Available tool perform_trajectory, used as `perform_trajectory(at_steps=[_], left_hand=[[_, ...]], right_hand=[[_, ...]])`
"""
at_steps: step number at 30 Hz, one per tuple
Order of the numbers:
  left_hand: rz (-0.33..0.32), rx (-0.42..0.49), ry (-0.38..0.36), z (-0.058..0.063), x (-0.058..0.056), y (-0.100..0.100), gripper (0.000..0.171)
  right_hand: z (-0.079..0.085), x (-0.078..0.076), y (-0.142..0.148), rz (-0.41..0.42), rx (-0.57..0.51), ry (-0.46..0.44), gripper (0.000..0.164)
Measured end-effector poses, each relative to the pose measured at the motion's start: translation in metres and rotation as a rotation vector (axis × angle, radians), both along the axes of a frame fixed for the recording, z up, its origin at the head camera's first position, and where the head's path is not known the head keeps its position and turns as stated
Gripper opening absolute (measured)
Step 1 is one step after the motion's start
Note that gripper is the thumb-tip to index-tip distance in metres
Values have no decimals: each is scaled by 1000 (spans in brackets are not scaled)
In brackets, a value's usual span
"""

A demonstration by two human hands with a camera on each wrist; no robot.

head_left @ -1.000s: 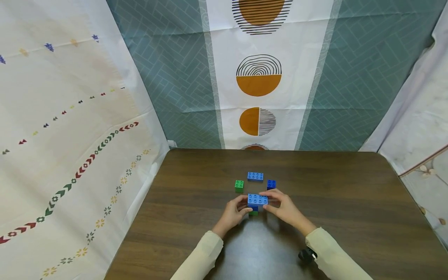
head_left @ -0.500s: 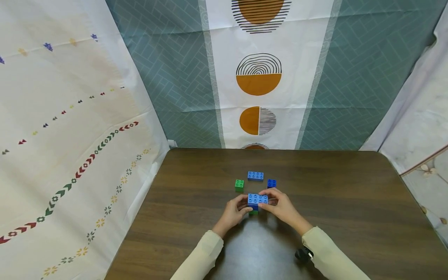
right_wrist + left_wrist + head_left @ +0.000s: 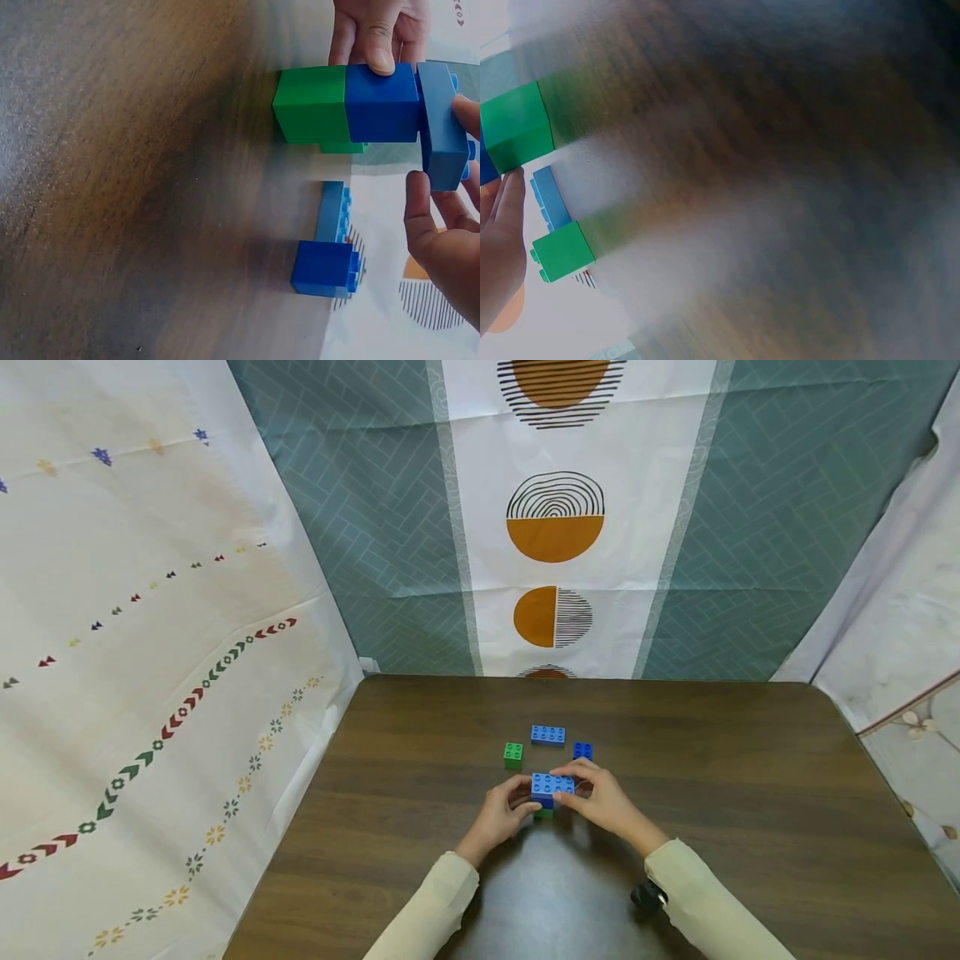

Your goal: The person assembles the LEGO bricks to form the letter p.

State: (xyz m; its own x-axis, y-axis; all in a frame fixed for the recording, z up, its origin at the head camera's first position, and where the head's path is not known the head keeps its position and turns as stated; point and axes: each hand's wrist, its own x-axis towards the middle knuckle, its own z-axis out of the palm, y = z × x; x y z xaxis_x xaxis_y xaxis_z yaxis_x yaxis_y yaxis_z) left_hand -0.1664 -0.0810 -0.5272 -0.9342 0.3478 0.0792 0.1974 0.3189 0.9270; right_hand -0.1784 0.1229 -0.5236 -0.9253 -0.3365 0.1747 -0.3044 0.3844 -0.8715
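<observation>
A small stack of toy building bricks stands near the middle of the table: a green brick (image 3: 311, 105) at the bottom, a dark blue brick (image 3: 382, 109) on it, and a long light blue brick (image 3: 552, 785) on top, overhanging to the right. In the right wrist view the top brick looks slightly tilted, with a narrow gap below it. My left hand (image 3: 497, 814) holds the dark blue brick from the left, its thumb on the near face. From the right, my right hand (image 3: 606, 800) pinches the light blue brick between thumb and fingers.
Behind the stack lie a loose green brick (image 3: 513, 755), a light blue long brick (image 3: 547, 736) and a dark blue brick (image 3: 582, 750), partly hidden by the right hand. The brown table (image 3: 420, 735) ends at hanging cloths (image 3: 360, 527) at the back and sides.
My right hand has shifted slightly left and its thumb has moved inward along the near side of the light blue brick. The left hand and the loose bricks keep their places.
</observation>
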Motion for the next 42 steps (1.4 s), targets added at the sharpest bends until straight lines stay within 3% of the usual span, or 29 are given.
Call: perform_trajectory(at_steps=[10,13,15,17,20,21,29,42], left_hand=[[8,-10,-6,1,0,0,30],[9,-4,2,-15,-7,-2,30],[10,4,2,-16,-8,-2,31],[11,6,2,-16,-8,-2,31],[8,9,-3,-1,-2,-1,30],[6,8,1,-2,-2,-1,30],[11,6,6,-38,-14,-1,31],[10,56,5,-40,-14,-2,31]], right_hand=[[2,1,0,-7,19,13,29],[1,0,0,-10,20,7,29],[0,0,-1,-16,21,7,29],[0,0,-2,-25,26,2,29],[0,1,-3,-39,56,3,29],[0,1,-3,-43,70,10,30],[-1,2,-5,-6,98,52,34],[-1,2,-16,-36,99,121,31]])
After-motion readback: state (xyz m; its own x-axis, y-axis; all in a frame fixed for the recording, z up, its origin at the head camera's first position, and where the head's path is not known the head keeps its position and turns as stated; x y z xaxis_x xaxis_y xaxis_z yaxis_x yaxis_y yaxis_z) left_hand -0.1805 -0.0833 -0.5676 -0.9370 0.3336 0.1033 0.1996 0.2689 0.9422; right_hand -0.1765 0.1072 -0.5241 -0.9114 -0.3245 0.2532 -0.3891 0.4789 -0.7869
